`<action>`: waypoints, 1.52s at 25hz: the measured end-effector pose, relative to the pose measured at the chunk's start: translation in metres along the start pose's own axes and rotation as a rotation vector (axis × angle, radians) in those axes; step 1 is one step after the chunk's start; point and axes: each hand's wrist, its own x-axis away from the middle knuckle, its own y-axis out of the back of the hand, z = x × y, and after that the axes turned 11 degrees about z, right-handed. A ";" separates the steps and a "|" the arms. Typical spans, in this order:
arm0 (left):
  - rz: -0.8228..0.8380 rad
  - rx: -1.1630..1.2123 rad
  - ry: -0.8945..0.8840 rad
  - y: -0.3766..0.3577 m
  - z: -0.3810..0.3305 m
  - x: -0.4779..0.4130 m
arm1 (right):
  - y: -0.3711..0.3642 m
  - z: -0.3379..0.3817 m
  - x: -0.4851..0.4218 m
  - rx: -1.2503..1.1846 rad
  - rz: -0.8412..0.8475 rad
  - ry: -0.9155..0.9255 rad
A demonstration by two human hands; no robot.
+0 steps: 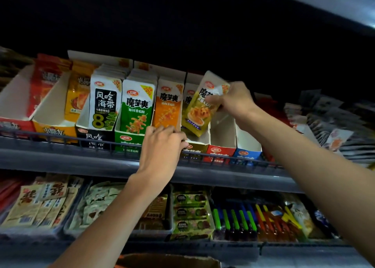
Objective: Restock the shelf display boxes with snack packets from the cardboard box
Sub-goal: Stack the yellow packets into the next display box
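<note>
While the left hand (pixel 162 146) steadies the gold display box (pixel 195 146), fingers curled apparently empty, the right hand (pixel 233 101) pinches a yellow packet (pixel 199 113), next lowering it inside.

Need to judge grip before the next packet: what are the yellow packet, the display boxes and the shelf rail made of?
Yellow packet: glossy plastic or foil film, going by its sheen and slight flex in the right hand.
Display boxes: printed cardboard, matte white inside, with folded edges.
Shelf rail: thin dark bars, probably coated metal wire.
</note>
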 end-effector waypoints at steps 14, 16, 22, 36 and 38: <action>-0.005 0.017 0.010 -0.001 -0.002 -0.001 | -0.025 -0.021 -0.033 0.852 0.019 0.310; -0.002 0.013 0.010 -0.001 -0.002 -0.001 | -0.027 -0.019 -0.031 1.010 -0.039 0.379; 0.022 0.006 0.013 0.002 -0.003 0.000 | -0.036 -0.013 -0.033 1.224 -0.108 0.345; -0.056 -0.014 -0.026 0.003 -0.004 0.014 | -0.037 -0.007 -0.004 1.138 -0.208 0.330; -0.126 -0.008 -0.042 0.009 -0.004 0.023 | -0.038 -0.009 0.019 1.017 -0.228 0.371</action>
